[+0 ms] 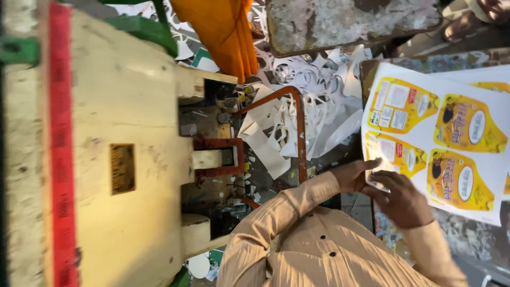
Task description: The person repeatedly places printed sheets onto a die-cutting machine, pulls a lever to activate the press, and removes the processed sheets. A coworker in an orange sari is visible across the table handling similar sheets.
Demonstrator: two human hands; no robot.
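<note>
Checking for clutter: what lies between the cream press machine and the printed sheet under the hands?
In the head view: an orange metal guard bar and heaped white paper offcuts.

One head camera, rolled sideways, close above the work.
It looks down past the shirt at 6 o'clock; press at 9, printed sheets at 3.

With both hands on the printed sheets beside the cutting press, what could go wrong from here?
1. Both hands, the left hand and the right hand, rest on one corner of the white printed sheet; that corner may crease or the sheets may shift out of line.
2. The cream press has an open gap close by; fingers could perhaps be caught there.
3. Paper offcuts lie heaped nearby and could snag a sheet.
</note>
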